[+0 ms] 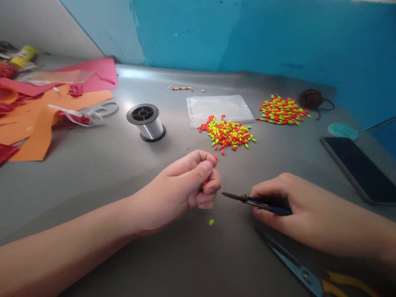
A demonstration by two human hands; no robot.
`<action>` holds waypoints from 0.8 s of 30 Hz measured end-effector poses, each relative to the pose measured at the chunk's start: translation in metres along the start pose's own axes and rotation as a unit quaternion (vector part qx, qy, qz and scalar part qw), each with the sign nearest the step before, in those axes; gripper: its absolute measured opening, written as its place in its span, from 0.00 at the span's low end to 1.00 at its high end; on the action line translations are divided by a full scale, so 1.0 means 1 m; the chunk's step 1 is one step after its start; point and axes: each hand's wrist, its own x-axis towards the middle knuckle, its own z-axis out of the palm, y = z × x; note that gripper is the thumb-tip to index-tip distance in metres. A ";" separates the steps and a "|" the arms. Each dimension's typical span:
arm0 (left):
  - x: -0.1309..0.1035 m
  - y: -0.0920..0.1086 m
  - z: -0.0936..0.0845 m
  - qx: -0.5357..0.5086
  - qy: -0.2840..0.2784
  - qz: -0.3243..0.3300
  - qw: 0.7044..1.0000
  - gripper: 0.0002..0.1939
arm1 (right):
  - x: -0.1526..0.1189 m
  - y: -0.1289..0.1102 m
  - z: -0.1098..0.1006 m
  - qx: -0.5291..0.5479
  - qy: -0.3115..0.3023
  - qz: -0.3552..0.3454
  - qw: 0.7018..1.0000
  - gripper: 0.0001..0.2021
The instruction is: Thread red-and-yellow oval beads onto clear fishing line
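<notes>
My left hand [198,179] is closed, thumb against the curled fingers. Red and yellow-green beads [204,184] show partly inside its grip; how many it holds is hidden. My right hand [287,202] grips a pair of small pliers [258,203] with blue handles and dark, pointed jaws, aimed left at my left hand without touching it. A single yellow-green bead [211,222] lies on the table just below my left hand. Beyond that hand is a loose pile of red and yellow-green beads [229,134], partly at the edge of a clear plastic bag [219,107].
A spool of clear line [151,128] stands left of the bag. Yellow-handled scissors [301,268] lie beneath my right forearm. Rightward are a second bead heap [281,110], a dark yarn ball [311,99], a teal disc [342,130] and a phone [360,169]. Orange paper [40,123] covers the far left.
</notes>
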 end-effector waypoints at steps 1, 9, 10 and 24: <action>0.000 0.000 0.000 0.006 -0.001 0.003 1.000 0.09 | -0.001 0.002 0.000 -0.002 -0.006 0.004 1.000 0.12; 0.004 -0.005 -0.006 -0.024 -0.020 -0.016 0.999 0.18 | 0.001 -0.006 -0.002 0.013 -0.090 0.018 0.996 0.08; 0.004 -0.005 -0.006 -0.029 -0.020 -0.023 0.999 0.18 | 0.001 -0.007 -0.002 0.017 -0.093 0.015 0.995 0.07; 0.002 -0.006 -0.006 -0.025 -0.044 -0.062 0.997 0.20 | 0.001 -0.009 0.000 0.017 -0.099 0.021 0.995 0.08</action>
